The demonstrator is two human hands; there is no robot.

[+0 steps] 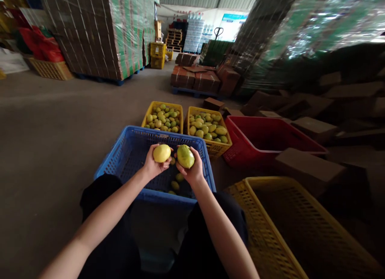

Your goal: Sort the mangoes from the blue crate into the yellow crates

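Observation:
My left hand (155,163) is wrapped round a yellow lemon (162,153). In my right hand (193,167) is a greener lemon (185,156), its skin mottled green and yellow. Both hands are side by side above a blue plastic crate (120,159) in front of my knees. Several lemons (175,185) lie on the right side of the crate floor, partly hidden by my right hand and the crate's near wall. Beyond the blue crate stand two yellow crates, the left one (146,113) and the right one (227,142), both filled with yellow and green lemons.
A red crate (231,154) stands to the right, and a larger yellow crate (267,219) is beside my right knee. Cardboard boxes (309,162) crowd the right side. Wrapped pallet stacks (90,34) and a pallet of cartons (207,81) stand farther back.

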